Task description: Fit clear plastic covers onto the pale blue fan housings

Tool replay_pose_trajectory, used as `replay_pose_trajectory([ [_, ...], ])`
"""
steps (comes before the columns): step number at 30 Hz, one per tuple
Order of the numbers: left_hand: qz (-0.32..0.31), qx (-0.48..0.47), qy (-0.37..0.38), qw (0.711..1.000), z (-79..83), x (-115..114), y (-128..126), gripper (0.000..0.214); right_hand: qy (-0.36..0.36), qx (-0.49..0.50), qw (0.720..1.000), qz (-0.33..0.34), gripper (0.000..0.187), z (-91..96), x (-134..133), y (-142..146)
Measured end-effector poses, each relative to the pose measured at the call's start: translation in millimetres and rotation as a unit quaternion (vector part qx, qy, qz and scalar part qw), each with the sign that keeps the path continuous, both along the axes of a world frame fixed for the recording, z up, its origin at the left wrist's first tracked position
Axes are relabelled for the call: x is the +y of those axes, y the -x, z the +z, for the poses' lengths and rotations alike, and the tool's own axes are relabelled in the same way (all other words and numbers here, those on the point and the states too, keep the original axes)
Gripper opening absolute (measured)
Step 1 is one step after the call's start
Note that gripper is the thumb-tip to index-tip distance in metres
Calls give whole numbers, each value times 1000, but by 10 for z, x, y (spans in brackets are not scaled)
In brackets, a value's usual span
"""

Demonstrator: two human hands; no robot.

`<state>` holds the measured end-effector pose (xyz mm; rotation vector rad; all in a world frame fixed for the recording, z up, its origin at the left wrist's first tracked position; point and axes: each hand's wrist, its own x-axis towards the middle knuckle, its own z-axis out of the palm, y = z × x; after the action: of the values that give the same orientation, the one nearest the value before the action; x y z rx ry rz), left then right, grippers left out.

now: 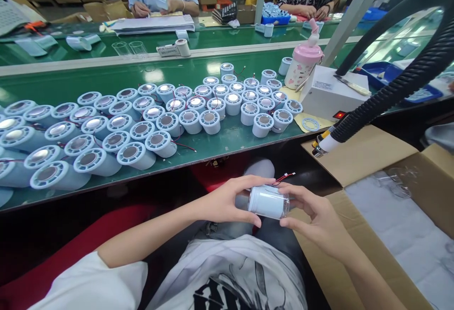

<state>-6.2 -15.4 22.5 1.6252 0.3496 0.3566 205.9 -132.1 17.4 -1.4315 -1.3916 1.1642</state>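
White printed T-shirt (244,267); half-curled left hand (232,201) and right hand (317,211) grip a light-blue cylinder (265,202), clear plastic sleeve (285,206) on; other cylinders (210,121), seemingly unsleeved, crowd the green desk (202,147).

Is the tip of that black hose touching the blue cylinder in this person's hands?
Apart. The head view shows a clear, dark gap between the hose tip and the blue cylinder; the tip sits higher in the picture and further right.

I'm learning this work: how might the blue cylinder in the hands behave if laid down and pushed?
The cylinder would probably roll on its side, given its round wall. Its clear cover looks smooth and shiny, so it may be slippery. The thin wires look bendy and could snag.
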Motion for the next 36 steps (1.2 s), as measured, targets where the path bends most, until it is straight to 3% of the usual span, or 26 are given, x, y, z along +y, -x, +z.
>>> replay_pose_trajectory([
  [14,-33,-20,-73,997,48,20,17,75,98,188,977,3,38,20,24,49],
  [24,-32,-19,-84,996,52,23,31,72,142,250,958,-17,27,-51,49,71],
  [36,-37,-18,-69,997,41,29,10,73,217,303,928,-26,47,-78,78,129],
])
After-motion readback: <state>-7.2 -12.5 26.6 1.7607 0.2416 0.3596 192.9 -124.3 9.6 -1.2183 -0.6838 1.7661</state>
